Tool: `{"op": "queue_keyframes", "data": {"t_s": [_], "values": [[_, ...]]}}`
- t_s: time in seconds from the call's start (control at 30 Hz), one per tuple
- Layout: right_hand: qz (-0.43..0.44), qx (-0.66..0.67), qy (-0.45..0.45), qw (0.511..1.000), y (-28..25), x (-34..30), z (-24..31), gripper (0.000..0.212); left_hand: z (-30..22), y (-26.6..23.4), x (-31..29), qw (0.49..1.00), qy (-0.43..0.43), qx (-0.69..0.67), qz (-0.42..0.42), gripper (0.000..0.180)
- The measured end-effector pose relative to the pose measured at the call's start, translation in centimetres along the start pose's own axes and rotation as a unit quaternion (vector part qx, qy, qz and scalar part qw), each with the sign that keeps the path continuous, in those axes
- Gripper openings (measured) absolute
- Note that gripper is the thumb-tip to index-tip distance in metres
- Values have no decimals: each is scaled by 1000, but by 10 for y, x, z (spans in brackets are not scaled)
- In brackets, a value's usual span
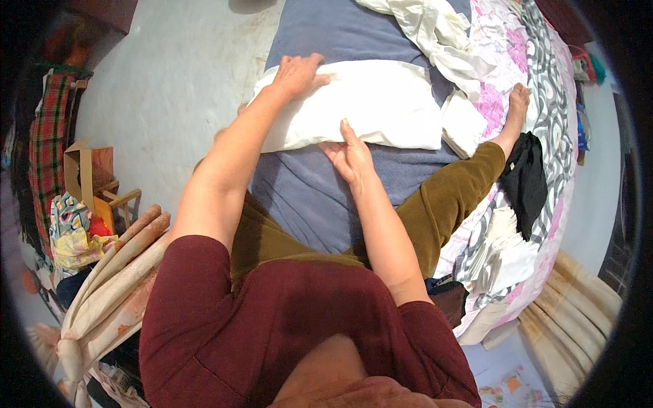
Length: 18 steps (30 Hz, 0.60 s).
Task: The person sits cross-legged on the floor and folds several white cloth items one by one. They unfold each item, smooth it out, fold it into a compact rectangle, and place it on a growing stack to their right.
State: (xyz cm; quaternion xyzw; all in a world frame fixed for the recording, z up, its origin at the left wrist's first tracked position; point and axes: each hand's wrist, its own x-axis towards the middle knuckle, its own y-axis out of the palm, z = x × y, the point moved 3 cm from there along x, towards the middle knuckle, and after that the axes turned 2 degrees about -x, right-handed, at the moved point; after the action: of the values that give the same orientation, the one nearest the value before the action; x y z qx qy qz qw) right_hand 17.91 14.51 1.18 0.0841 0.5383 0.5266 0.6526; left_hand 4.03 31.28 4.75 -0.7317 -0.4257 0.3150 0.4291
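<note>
A white cloth (381, 102), folded into a long flat bundle, lies crosswise on a blue-grey blanket (306, 204) between my legs. My left hand (299, 76) rests on top of its far left part, with the thumb and fingers apart. At the near edge, my right hand (350, 155) has its thumb over the cloth and its fingers turned under the edge, partly hidden. Touching the bundle's right end is a smaller folded white cloth (464, 126). Beyond it a loose, crumpled white garment (435, 37) spreads over the blanket.
On the right, a pink-and-white patterned sheet (491, 102) carries a black garment (528, 180) and a stack of folded white cloths (503, 255). Cream curtains (115, 272) are gathered at the left, near a cardboard box (78, 170) and a red plaid cloth (51, 136).
</note>
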Motion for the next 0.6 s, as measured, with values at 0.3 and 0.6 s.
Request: {"op": "queue_keyframes", "data": {"t_s": [0.3,0.6], "values": [[166,10,-144,976,68,-94,75,53,-29,-123,-66,885,-9,-465,17,39],[257,-298,-354,848,170,-97,201,32,-74,-237,-48,735,133,-627,-224,69]]}}
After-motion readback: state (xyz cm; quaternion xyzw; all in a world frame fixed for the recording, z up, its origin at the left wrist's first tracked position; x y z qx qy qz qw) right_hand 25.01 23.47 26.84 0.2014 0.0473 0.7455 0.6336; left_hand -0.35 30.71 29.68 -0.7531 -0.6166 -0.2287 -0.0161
